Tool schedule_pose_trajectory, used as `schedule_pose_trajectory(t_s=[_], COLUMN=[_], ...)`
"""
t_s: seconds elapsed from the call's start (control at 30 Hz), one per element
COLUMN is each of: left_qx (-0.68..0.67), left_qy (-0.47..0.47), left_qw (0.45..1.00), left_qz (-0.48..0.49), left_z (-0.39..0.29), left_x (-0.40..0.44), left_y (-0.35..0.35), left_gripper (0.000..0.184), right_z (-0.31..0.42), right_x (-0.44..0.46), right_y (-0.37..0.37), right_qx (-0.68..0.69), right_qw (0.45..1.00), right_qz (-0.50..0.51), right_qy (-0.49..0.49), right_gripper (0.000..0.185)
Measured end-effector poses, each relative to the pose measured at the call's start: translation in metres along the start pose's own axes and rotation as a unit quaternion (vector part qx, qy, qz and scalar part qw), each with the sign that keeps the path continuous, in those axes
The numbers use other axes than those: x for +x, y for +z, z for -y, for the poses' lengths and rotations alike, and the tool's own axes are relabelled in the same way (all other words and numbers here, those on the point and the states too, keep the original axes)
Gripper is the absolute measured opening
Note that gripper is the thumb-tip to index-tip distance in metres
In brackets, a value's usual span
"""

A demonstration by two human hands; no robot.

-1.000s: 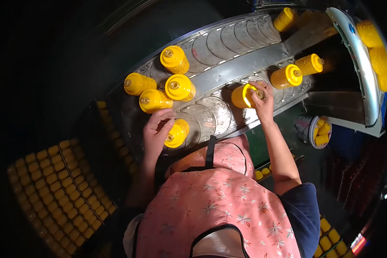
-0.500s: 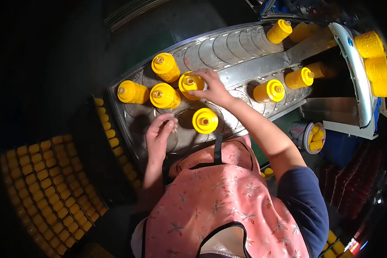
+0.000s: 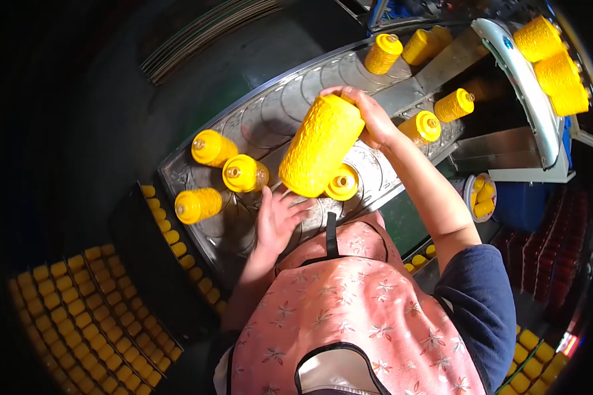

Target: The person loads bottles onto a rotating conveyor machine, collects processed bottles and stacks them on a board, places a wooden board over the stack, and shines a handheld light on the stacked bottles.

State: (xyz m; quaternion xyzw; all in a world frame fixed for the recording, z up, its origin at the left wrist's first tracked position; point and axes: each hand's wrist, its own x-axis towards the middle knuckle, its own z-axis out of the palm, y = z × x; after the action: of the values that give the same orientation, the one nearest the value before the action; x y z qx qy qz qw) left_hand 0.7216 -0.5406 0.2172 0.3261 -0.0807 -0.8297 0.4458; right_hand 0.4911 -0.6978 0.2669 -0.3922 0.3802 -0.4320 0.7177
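right hand point(image 3: 374, 122): yellow cylinder point(image 3: 319, 148); part-blocks capped one point(image 3: 348, 186); pail point(image 3: 469, 197), perhaps plastic

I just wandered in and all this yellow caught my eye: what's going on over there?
A person in a pink flowered apron has a big yellow bumpy cylinder in the right hand, tilted above a metal conveyor. The left hand is open near its lower end. More yellow cylinders stand around on the metal, and rows of yellow pieces sit off to the left.
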Motion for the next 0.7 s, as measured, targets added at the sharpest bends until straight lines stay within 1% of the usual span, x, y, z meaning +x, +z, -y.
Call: schedule_pose_trajectory(t_s=[0.03,0.07,0.1,0.17,0.2,0.33,0.4,0.53,0.57,0.6,0.63,0.67,0.7], left_qx=[-0.061,-0.082,-0.077,-0.145,-0.147,-0.134,-0.120,-0.122,-0.016,0.088,0.241,0.355,0.444], left_qy=[-0.037,-0.052,-0.059,-0.095,-0.105,-0.105,-0.112,-0.129,-0.106,-0.081,-0.030,0.101,0.187], left_qw=[0.997,0.995,0.995,0.980,0.982,0.985,0.986,0.983,0.994,0.993,0.968,0.916,0.857], left_qz=[0.040,0.008,0.008,0.099,0.052,0.038,0.013,0.041,0.013,-0.013,-0.068,-0.158,-0.185], left_z=[-0.002,-0.003,-0.001,0.004,0.005,0.005,0.003,-0.003,-0.006,-0.010,-0.024,-0.037,-0.055], left_x=[0.006,0.010,0.019,0.025,0.023,0.022,0.021,0.023,0.020,0.018,0.013,0.008,-0.002], left_y=[0.014,0.032,0.032,0.026,0.038,0.044,0.042,0.031,0.029,0.025,0.015,0.010,-0.010], left_gripper=[0.074,0.078,0.078,0.075,0.075,0.077,0.075,0.075,0.074,0.073,0.067,0.053,0.039], right_z=[0.006,0.015,0.024,0.029,0.027,0.021,0.018,0.022,0.016,0.013,0.013,0.014,0.012], right_x=[-0.005,-0.012,-0.014,-0.019,-0.017,-0.014,-0.015,-0.021,-0.019,-0.018,-0.017,-0.016,-0.015], right_y=[0.005,0.013,0.015,0.018,0.012,0.009,0.011,0.016,0.010,0.004,-0.002,-0.007,-0.009], right_qx=[0.009,-0.020,-0.015,-0.055,-0.086,-0.067,-0.026,-0.025,0.001,0.025,0.021,-0.040,-0.098], right_qw=[0.999,0.998,0.998,0.991,0.988,0.987,0.988,0.986,0.989,0.991,0.991,0.993,0.986], right_qz=[0.009,-0.030,-0.037,-0.042,-0.045,-0.056,-0.062,-0.081,-0.072,-0.062,-0.062,-0.102,-0.129], right_qy=[0.032,0.042,0.039,0.117,0.120,0.134,0.136,0.146,0.130,0.115,0.117,0.033,-0.046], right_gripper=[0.041,0.042,0.042,0.046,0.048,0.048,0.047,0.044,0.041,0.039,0.039,0.037,0.036])
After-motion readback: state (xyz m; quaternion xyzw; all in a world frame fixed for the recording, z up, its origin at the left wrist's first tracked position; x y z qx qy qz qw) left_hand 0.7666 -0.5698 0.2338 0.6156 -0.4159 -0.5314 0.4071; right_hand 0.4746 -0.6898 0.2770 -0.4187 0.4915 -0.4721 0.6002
